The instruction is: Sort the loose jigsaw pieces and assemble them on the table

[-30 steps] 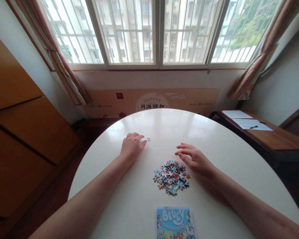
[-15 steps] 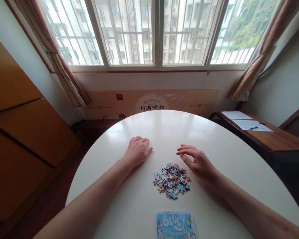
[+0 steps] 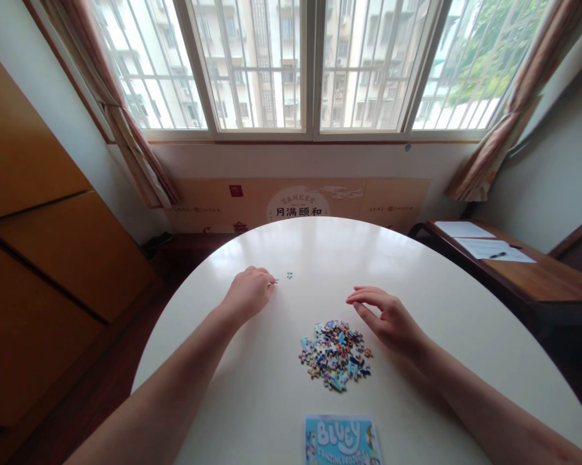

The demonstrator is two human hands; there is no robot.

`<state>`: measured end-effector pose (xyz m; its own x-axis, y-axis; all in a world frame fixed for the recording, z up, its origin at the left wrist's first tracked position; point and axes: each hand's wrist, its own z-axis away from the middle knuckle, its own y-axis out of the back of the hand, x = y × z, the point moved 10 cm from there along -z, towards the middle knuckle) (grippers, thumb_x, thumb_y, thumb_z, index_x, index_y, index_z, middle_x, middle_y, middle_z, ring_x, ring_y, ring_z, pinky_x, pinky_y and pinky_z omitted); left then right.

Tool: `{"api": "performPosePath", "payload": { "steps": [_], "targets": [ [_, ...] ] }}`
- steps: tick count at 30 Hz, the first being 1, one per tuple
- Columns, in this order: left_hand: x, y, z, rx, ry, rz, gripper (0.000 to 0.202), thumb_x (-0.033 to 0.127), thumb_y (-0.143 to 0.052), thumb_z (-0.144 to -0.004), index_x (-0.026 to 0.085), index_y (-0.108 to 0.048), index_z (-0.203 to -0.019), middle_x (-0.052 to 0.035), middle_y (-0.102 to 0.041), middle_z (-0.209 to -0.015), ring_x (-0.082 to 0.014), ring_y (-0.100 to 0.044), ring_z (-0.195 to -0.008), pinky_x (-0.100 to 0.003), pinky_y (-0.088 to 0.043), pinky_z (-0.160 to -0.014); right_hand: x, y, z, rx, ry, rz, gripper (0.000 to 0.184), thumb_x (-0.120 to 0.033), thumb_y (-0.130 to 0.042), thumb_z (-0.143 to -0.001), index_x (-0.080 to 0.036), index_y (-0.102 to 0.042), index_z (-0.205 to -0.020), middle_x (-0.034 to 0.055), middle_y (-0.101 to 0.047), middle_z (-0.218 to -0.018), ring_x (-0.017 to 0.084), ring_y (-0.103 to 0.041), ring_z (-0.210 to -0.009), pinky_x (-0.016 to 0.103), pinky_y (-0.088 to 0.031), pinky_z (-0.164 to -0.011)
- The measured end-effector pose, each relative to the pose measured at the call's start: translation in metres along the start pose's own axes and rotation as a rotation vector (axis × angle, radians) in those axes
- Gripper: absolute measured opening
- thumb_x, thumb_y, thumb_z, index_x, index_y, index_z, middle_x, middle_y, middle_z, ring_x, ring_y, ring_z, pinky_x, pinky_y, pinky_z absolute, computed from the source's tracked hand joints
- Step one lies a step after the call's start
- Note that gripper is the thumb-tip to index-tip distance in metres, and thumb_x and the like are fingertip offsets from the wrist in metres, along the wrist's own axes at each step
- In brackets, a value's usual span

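My left hand point(image 3: 250, 292) is above the far left part of the white round table point(image 3: 213, 400). Its fingers are closed, and a small bit of a puzzle piece point(image 3: 276, 281) shows at the fingertips. Just right of that, a single light-coloured puzzle piece point(image 3: 289, 276) lies apart on the tabletop. My right hand point(image 3: 387, 316) rests open and holds nothing, fingers slightly curved and pointing left. Near it is a heap of mixed puzzle pieces point(image 3: 335, 355), mostly blue, brown and white.
At the near edge of view lies a blue card or box point(image 3: 342, 442) lettered "BLUEY". To the right stands a wooden side table point(image 3: 557, 278) with papers point(image 3: 497, 248) and a dark pen. A wooden cabinet point(image 3: 43, 271) is at the left.
My left hand has drawn left and its fingers have closed, uncovering the lone puzzle piece. My right hand has stayed nearly still. The view has shifted slightly.
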<state>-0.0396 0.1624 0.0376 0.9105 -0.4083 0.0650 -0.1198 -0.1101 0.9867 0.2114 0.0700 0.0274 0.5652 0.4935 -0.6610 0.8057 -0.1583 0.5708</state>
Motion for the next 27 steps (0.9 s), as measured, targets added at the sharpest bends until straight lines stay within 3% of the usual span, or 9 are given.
{"api": "performPosePath", "payload": {
  "steps": [4,17,22,27],
  "targets": [
    [0.002,-0.007,0.003,-0.046,0.018,0.039,0.034,0.025,-0.045,-0.088,0.027,-0.078,-0.091,-0.0071,-0.073,-0.106,-0.0277,-0.057,-0.105,-0.039,-0.048,-0.092,0.002,-0.001,0.0,-0.007,-0.002,0.004,0.019,-0.024,-0.057,-0.091,-0.024,-0.075,-0.096,0.008,-0.075,-0.104,0.03,-0.063,-0.117,0.05,-0.05,-0.1],
    [0.006,-0.017,0.0,-0.028,-0.028,0.078,0.041,0.026,-0.035,-0.095,0.02,-0.071,-0.113,-0.0097,-0.069,-0.12,-0.0269,-0.056,-0.115,-0.037,-0.044,-0.102,0.004,-0.004,0.0,-0.023,-0.011,0.029,0.021,-0.027,-0.055,-0.091,-0.024,-0.075,-0.097,0.009,-0.075,-0.104,0.03,-0.063,-0.116,0.049,-0.051,-0.099],
    [-0.001,-0.021,-0.002,-0.074,0.014,0.003,0.047,0.033,-0.031,-0.098,0.015,-0.066,-0.123,-0.0131,-0.055,-0.143,-0.0301,-0.045,-0.133,-0.041,-0.037,-0.11,0.002,-0.002,-0.001,-0.013,-0.004,0.029,0.021,-0.027,-0.055,-0.092,-0.024,-0.075,-0.096,0.0096,-0.075,-0.103,0.03,-0.063,-0.115,0.05,-0.051,-0.098],
    [-0.002,-0.037,-0.002,-0.173,0.078,-0.019,0.053,0.038,-0.03,-0.099,0.014,-0.05,-0.142,-0.0155,-0.035,-0.158,-0.031,-0.028,-0.147,-0.048,-0.026,-0.116,0.003,-0.003,0.0,-0.019,-0.01,0.024,0.02,-0.026,-0.056,-0.091,-0.024,-0.075,-0.096,0.0097,-0.074,-0.104,0.031,-0.062,-0.116,0.051,-0.05,-0.099]
  ]
}}
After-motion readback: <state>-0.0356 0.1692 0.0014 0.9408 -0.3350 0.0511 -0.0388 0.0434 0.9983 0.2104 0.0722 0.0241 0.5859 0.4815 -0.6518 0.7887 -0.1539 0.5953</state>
